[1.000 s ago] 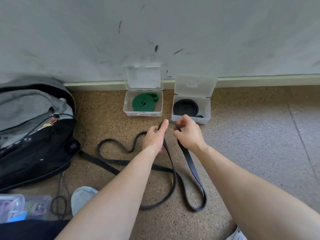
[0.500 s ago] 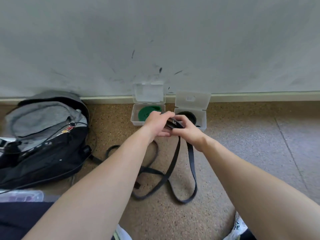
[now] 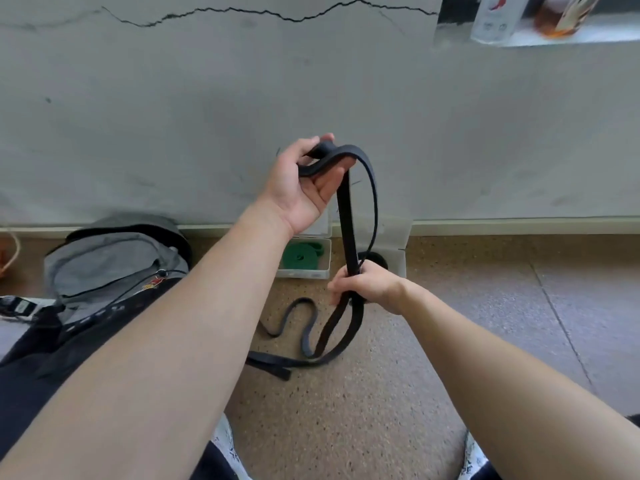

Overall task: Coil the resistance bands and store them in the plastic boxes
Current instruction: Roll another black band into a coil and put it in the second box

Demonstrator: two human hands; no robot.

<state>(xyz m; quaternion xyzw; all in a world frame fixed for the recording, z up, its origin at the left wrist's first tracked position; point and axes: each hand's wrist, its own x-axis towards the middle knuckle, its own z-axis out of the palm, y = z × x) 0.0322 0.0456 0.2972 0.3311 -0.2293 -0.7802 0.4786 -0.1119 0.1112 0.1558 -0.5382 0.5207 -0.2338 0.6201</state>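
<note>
Holding the black band [image 3: 347, 216] taut, left hand [image 3: 304, 181] gripping its top loop, right hand [image 3: 367, 284] clenched lower, tail on the floor [image 3: 381, 393], we judge coiling is starting; next, wind toward the boxes [image 3: 304, 271].

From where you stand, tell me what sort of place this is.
Probably the floor edge of an ordinary room, not a gym: a speckled floor meets a cracked, scuffed wall at a skirting strip, with a backpack lying beside it and bottles on a ledge.
</note>
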